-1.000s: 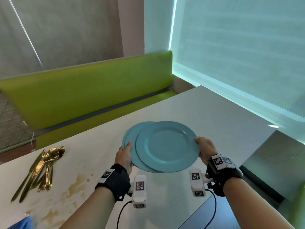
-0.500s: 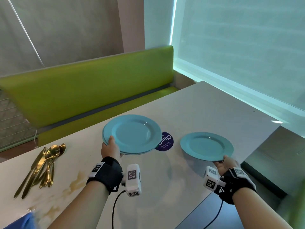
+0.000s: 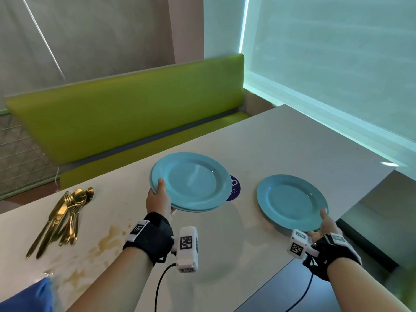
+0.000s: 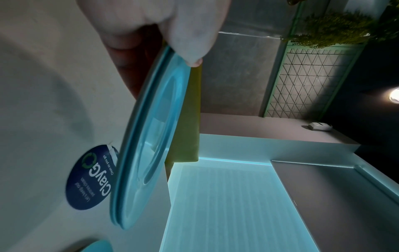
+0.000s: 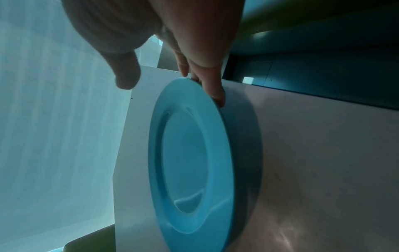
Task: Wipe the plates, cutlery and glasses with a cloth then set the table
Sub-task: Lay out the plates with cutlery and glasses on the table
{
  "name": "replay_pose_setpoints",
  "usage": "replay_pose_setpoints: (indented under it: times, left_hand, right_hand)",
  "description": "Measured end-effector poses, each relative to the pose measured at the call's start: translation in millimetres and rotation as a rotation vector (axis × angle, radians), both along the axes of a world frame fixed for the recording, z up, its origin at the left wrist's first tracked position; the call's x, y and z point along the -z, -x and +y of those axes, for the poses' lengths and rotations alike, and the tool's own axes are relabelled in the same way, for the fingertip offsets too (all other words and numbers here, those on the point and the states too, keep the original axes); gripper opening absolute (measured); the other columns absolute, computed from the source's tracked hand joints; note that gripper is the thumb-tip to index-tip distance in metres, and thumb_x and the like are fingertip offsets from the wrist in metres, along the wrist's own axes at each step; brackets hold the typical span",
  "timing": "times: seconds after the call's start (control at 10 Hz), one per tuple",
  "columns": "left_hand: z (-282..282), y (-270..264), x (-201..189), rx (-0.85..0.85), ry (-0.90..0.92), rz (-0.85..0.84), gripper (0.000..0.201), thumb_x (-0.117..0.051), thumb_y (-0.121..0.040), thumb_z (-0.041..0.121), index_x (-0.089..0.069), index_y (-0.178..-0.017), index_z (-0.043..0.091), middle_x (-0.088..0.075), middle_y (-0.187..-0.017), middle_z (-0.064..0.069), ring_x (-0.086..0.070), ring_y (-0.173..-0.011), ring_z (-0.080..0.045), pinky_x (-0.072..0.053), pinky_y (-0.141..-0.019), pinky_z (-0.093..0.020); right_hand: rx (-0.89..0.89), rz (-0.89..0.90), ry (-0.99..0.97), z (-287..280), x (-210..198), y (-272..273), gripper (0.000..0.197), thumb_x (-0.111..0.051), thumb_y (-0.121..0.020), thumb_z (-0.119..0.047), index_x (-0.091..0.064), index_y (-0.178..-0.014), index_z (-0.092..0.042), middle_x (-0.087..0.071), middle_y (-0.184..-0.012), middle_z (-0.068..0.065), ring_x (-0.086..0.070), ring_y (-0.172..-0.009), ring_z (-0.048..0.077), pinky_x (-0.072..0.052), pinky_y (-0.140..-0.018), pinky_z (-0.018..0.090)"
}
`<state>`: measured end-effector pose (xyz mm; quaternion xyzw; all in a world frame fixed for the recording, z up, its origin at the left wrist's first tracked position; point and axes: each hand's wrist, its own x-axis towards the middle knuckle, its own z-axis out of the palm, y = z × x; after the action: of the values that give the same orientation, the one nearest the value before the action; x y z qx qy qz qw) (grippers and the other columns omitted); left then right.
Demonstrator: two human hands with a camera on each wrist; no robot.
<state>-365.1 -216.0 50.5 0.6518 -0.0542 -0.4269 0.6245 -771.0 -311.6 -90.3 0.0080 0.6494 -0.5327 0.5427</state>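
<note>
Two stacked blue plates [image 3: 193, 181] hang just above the white table [image 3: 281, 140]. My left hand [image 3: 159, 195] grips their near-left rim, thumb on top and fingers underneath; the left wrist view shows the stack [image 4: 151, 136] edge-on. A single blue plate [image 3: 290, 199] lies low at the table's right side. My right hand [image 3: 324, 224] is at its near rim. In the right wrist view its fingers [image 5: 213, 88] reach under the plate [image 5: 190, 153] and the thumb [image 5: 127, 76] is lifted off. Gold cutlery [image 3: 65, 212] lies in a pile at the left.
A round dark blue sticker [image 3: 235, 188] sits on the table between the plates. Brown stains [image 3: 110, 239] mark the near-left surface. A blue cloth [image 3: 29, 296] shows at the bottom left corner. A green bench [image 3: 126, 118] runs behind; the table's edge [image 3: 360, 206] falls away close to the single plate.
A second ago both hands held one stack. My right hand carried the top plate off to the right and down; my left hand moved the other two left. Little has moved in the last half second.
</note>
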Motion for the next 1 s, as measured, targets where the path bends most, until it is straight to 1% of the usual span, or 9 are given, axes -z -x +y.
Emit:
replay_pose_setpoints:
  times: [0.1,0.2,0.3,0.4,0.5,0.6,0.8,0.9,1.0]
  left_hand:
    - [2,4,1,0.013,-0.008,-0.013,0.022,-0.046,-0.096,0.038,-0.051,-0.11,0.022,-0.059,-0.108,-0.008,-0.059,-0.091,-0.026,-0.052,-0.069,-0.033]
    - [3,5,4,0.037,-0.038,-0.049,0.038,-0.046,-0.095,0.042,-0.051,-0.124,0.017,-0.059,-0.109,-0.009,-0.059,-0.092,-0.027,-0.054,-0.082,-0.04]
    - [4,10,2,0.046,-0.032,-0.039,0.035,-0.046,-0.096,0.039,-0.05,-0.122,0.017,-0.058,-0.107,-0.008,-0.058,-0.092,-0.027,-0.052,-0.073,-0.033]
    - [5,14,1,0.059,-0.03,-0.021,0.032,-0.045,-0.096,0.038,-0.05,-0.121,0.018,-0.057,-0.106,-0.007,-0.057,-0.092,-0.026,-0.051,-0.074,-0.034]
    - [5,14,4,0.088,-0.044,-0.012,0.039,-0.045,-0.096,0.041,-0.05,-0.125,0.016,-0.059,-0.107,-0.006,-0.059,-0.094,-0.026,-0.05,-0.078,-0.035]
    - [3,15,2,0.167,-0.068,0.006,0.038,-0.045,-0.095,0.044,-0.05,-0.123,0.018,-0.061,-0.109,-0.007,-0.059,-0.094,-0.027,-0.05,-0.071,-0.032]
    - [7,12,-3,0.335,-0.086,-0.016,0.03,-0.049,-0.095,0.039,-0.055,-0.113,0.017,-0.065,-0.11,-0.011,-0.063,-0.099,-0.032,-0.053,-0.075,-0.036]
    - [13,0,-3,0.324,-0.081,-0.053,0.035,-0.055,-0.091,0.04,-0.057,-0.112,0.012,-0.066,-0.11,-0.012,-0.064,-0.102,-0.034,-0.054,-0.086,-0.043]
    - [28,-11,-7,0.281,-0.073,-0.077,0.037,-0.05,-0.091,0.047,-0.055,-0.111,0.016,-0.064,-0.109,-0.012,-0.063,-0.1,-0.034,-0.053,-0.09,-0.047]
  right_hand:
    - [-0.064,-0.002,0.022,4,-22,-8,0.072,-0.064,-0.077,-0.049,-0.042,-0.136,-0.014,-0.052,-0.134,0.012,-0.058,-0.112,0.032,-0.055,-0.077,0.048]
    - [-0.13,0.036,0.062,8,-40,-18,0.069,-0.051,-0.086,-0.049,-0.032,-0.141,-0.012,-0.04,-0.145,0.007,-0.044,-0.13,0.024,-0.042,-0.104,0.038]
    - [-0.169,0.115,0.061,8,-51,-25,0.065,-0.045,-0.091,-0.045,-0.031,-0.142,-0.007,-0.039,-0.145,0.009,-0.04,-0.133,0.025,-0.045,-0.088,0.031]
    - [-0.263,0.296,0.001,-2,-42,-24,0.083,-0.059,-0.071,-0.064,-0.046,-0.132,-0.009,-0.051,-0.134,0.013,-0.053,-0.118,0.03,-0.048,-0.085,0.037]
    - [-0.44,0.604,-0.089,-6,-53,-40,0.079,-0.068,-0.058,-0.059,-0.054,-0.118,-0.009,-0.059,-0.117,0.009,-0.055,-0.098,0.026,-0.044,-0.093,0.04]
    - [-0.6,0.497,0.085,4,-83,-97,0.05,-0.057,-0.09,-0.024,-0.044,-0.129,0.003,-0.057,-0.095,0.008,-0.058,-0.079,0.022,-0.045,-0.073,0.032]
    - [-0.805,0.286,0.157,40,-110,-183,0.023,-0.046,-0.096,-0.025,-0.059,-0.098,-0.007,-0.059,-0.089,0.011,-0.055,-0.067,0.017,-0.047,-0.061,0.031]
    - [-0.76,0.34,0.185,54,-111,-195,0.026,-0.046,-0.095,-0.018,-0.06,-0.105,0.002,-0.057,-0.094,0.013,-0.053,-0.067,0.018,-0.048,-0.063,0.031]
    - [-0.681,0.274,0.208,78,-116,-200,0.016,-0.043,-0.096,-0.015,-0.059,-0.094,-0.013,-0.058,-0.09,0.008,-0.053,-0.067,0.013,-0.047,-0.058,0.028]
